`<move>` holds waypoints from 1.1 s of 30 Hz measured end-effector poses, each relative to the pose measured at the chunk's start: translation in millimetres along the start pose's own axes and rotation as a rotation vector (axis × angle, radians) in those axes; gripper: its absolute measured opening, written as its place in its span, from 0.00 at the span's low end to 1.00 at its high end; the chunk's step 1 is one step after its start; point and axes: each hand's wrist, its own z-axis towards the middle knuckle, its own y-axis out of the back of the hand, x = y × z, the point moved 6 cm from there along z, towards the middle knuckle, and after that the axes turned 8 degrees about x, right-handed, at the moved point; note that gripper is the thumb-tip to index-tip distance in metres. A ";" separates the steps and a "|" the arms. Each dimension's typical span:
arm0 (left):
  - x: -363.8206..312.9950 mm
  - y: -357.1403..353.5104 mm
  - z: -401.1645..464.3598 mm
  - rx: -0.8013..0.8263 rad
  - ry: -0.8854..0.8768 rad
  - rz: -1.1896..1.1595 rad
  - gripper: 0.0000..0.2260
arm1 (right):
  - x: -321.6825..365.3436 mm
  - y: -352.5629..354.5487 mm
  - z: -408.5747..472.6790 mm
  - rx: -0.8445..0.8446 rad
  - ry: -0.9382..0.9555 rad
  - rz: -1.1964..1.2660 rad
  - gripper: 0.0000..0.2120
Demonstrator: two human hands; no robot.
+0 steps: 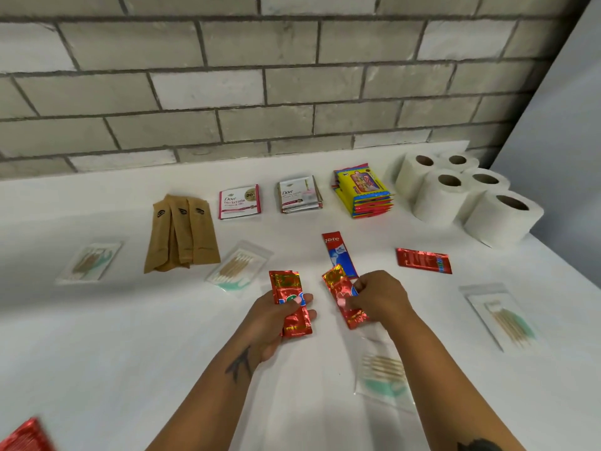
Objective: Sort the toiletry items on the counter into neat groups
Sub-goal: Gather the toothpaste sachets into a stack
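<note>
Head view: each hand grips one red foil toothpaste sachet above the white counter (97, 336).

The left hand (276, 323) pinches a red foil sachet (291, 302), long axis running away from the person. The right hand (377, 297) pinches a second red sachet (343, 296), tilted slightly left. A flat red-and-white toothpaste sachet (336, 252) lies just beyond the right hand; another red sachet (422, 261) lies further right, crosswise. The right hand is nearer both.
</note>
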 end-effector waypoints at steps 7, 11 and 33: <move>-1.2 -38.4 17.5 0.028 -0.004 -0.105 0.17 | 16.2 -10.4 -12.0 0.096 0.155 0.580 0.07; 0.4 -66.2 26.2 0.061 -0.026 -0.071 0.10 | 2.8 10.9 -12.8 -0.056 0.183 0.417 0.11; 6.2 -73.9 45.9 -0.016 -0.019 -0.003 0.18 | -45.4 80.4 42.7 -0.465 0.179 -0.364 0.16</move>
